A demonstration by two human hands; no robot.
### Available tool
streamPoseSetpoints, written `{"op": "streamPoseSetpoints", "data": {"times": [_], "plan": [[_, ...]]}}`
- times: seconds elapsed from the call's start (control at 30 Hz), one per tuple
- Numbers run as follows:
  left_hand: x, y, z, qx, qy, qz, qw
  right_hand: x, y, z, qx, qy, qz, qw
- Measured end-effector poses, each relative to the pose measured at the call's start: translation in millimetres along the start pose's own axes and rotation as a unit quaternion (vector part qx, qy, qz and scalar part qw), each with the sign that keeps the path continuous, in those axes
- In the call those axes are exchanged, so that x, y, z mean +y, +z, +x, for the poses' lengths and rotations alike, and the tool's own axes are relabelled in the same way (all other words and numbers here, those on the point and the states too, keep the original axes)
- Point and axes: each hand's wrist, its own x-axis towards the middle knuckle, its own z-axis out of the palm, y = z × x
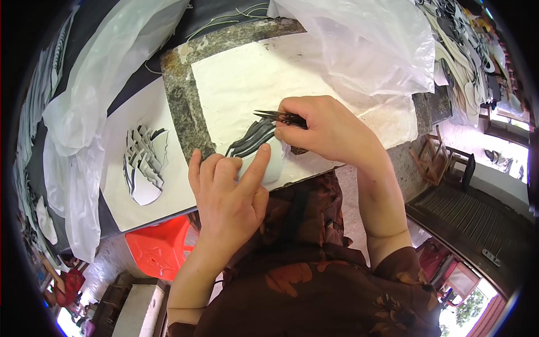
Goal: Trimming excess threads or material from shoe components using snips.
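Note:
A fanned stack of curved pieces (257,135), dark along the edges and pale elsewhere, lies on the white sheet in front of me. My left hand (229,191) rests at its near side; the index finger stretches onto the pale part and the other fingers are spread and partly bent. Above the stack's far right end, my right hand (323,126) is closed around a thin black pointed tool (283,117). It resembles thread snips or tweezers, with the points toward the left. Part of the tool is hidden inside the fingers.
A white sheet (241,73) covers a worn stone slab (185,106). To the left, another stack of pale pieces (146,163) sits on white board. Clear plastic (370,45) bunches at back right, more plastic (84,118) at left. A red stool (160,247) stands below the table edge.

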Motion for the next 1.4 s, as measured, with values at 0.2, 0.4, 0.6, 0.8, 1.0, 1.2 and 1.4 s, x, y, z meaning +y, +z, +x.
{"op": "streamPoseSetpoints", "data": {"times": [0.2, 0.4, 0.6, 0.8, 1.0, 1.2, 1.4], "plan": [[-0.3, 2.4, -2.5, 0.004, -0.005, -0.001, 1.0, 9.6, 1.5, 0.9, -0.028, 0.056, 0.08, 0.995], [-0.2, 6.3, -3.0, 0.016, -0.005, 0.006, 1.0, 16.8, 9.7, -4.2, -0.022, 0.077, 0.146, 0.986], [2.9, 5.7, -0.3, 0.025, -0.003, 0.004, 1.0, 17.8, 21.0, -11.6, 0.048, 0.07, 0.124, 0.989], [-2.9, 15.4, -9.0, 0.059, -0.028, -0.061, 0.996, 13.6, 19.9, -25.5, 0.063, 0.079, 0.311, 0.945], [-2.1, 17.9, -13.8, 0.077, -0.046, -0.093, 0.992, 5.3, 24.2, -30.4, 0.042, 0.061, 0.266, 0.961], [3.2, -10.2, 1.9, 0.079, -0.07, -0.154, 0.982, -5.0, 8.1, -36.0, 0.01, 0.064, 0.328, 0.943], [2.9, -25.7, 34.5, 0.057, -0.006, -0.144, 0.988, -9.5, 5.0, -34.5, -0.018, -0.003, 0.342, 0.94]]}}
